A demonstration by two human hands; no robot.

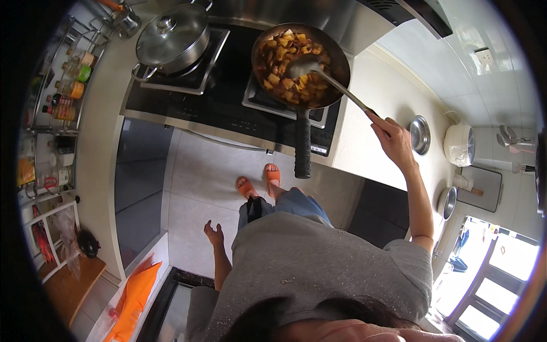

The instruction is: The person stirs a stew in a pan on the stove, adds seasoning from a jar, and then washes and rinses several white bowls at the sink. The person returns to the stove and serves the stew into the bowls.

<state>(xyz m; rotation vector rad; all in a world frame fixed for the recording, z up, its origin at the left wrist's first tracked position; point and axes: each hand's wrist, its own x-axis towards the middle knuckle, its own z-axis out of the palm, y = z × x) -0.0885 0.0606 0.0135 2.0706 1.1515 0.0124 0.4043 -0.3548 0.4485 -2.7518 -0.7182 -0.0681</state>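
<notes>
My right hand (394,143) grips the handle of a metal cooking turner (342,87), whose broad head rests on the browned, chunky food (280,53) in a dark wok (342,64). The wok sits over the right burner of a black glass-topped gas stove (230,64), its black handle (303,145) pointing towards me. My left hand (213,233) hangs low at my left side, fingers apart and holding nothing. On the left burner stands a steel pot (183,53) with two side handles and a glass lid (166,32) on it.
Bottles (70,89) fill a wire rack at the left. Along the right counter (363,145) stand a steel bowl (420,135), a white rice cooker (459,144) and another steel bowl (448,203). A range hood (410,15) juts in at the upper right. An orange bag (136,299) lies lower left.
</notes>
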